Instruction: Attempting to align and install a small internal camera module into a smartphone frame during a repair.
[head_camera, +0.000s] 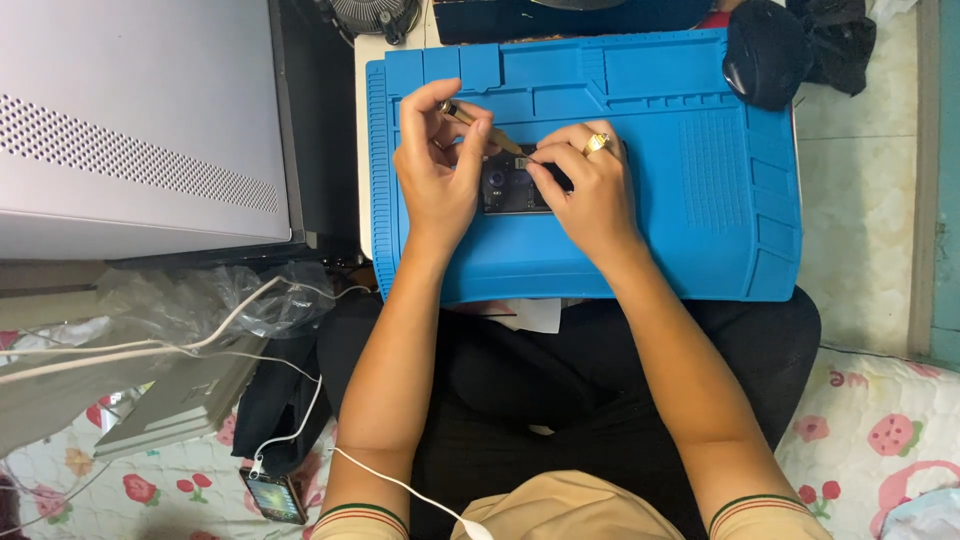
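Two hands (440, 165) (590, 185) work over a blue mat (700, 180) beside floral bedding (860, 430).

You are sitting in a home, most likely a bedroom turned into a makeshift repair corner. To your near left and near right lies a quilt (870, 430) printed with red strawberries and flowers, the kind of bedding found on a floor mattress. On your lap rests a blue silicone repair mat (690, 170) with moulded trays and ridges, laid over a small white table (362, 150). At the far left stands a large silver computer case (130, 120) with a perforated side. A small fan (372, 15) sits at the far edge. White cables (200, 345), crumpled plastic wrap (200, 295) and a small phone (272, 497) lie at the near left; pale floor tiles (860, 200) show at the right.
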